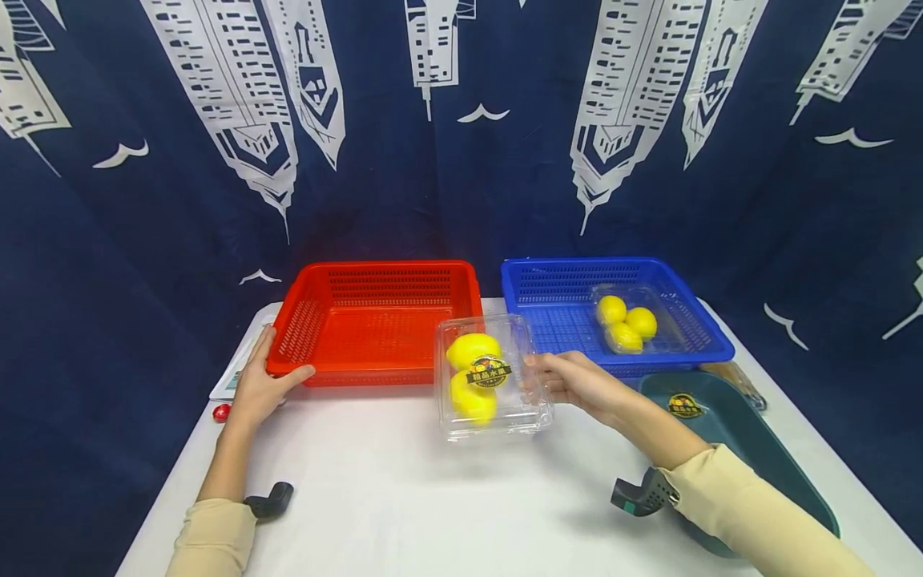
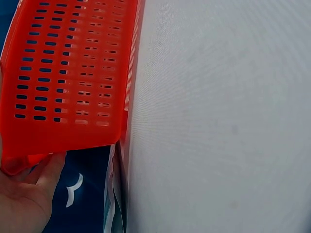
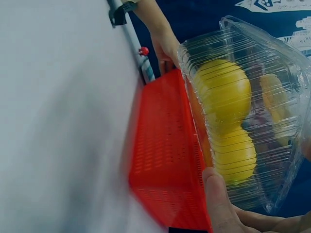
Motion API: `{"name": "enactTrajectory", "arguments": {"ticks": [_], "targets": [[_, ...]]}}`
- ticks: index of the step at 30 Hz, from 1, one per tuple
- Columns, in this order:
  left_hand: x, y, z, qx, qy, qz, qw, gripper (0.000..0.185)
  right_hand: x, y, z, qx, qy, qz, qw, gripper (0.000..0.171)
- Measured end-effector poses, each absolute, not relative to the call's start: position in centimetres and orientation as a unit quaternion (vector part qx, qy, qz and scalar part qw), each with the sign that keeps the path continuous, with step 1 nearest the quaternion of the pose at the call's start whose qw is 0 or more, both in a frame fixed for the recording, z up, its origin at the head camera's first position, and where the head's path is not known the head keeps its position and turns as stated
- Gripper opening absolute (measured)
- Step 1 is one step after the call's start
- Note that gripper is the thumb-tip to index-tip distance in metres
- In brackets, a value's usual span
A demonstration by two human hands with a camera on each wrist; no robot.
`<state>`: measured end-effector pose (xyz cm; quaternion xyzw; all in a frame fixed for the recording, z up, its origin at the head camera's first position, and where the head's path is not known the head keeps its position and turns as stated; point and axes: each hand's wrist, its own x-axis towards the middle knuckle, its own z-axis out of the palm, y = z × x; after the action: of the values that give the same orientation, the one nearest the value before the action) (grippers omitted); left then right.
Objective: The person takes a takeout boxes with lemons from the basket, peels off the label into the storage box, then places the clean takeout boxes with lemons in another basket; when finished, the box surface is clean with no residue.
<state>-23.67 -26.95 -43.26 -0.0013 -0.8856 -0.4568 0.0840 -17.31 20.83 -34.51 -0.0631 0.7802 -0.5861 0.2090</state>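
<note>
Nearest you, low in the frame, the white table [image 1: 404, 497] lies bare between your two sleeves, open room from the bottom edge up to the baskets. At lower right a dark teal tray [image 1: 750, 449] runs along the table's right edge under your right forearm, with a round sticker on it too small to read.

Your right hand [image 1: 577, 383], centre frame, grips the clear clamshell box of lemons [image 1: 490, 377] by its right side, fingers curled round it; the box is lifted and tilted just in front of the red basket's near right corner. Its black-and-yellow label carries characters that cannot be read.

Your left hand [image 1: 261, 385], at centre left, holds the near left corner of the red basket [image 1: 375, 320], thumb along the front rim. A small red thing [image 1: 221, 413] lies just beside your wrist at the table's left edge.

Farther back, at right of centre, the blue basket [image 1: 555, 308] stands beside the red one, holding a second clear box of lemons [image 1: 626, 322]. Behind hangs a navy curtain [image 1: 144, 264] printed with white towers.
</note>
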Motion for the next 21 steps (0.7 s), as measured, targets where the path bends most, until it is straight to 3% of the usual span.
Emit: {"name": "enactTrajectory", "arguments": {"ticks": [21], "targets": [[-23.6,-27.0,-43.4,0.0,-0.889,-0.451,0.083,0.105,-13.1,22.6,-38.8,-0.083,0.741,-0.632,0.21,0.053]]}}
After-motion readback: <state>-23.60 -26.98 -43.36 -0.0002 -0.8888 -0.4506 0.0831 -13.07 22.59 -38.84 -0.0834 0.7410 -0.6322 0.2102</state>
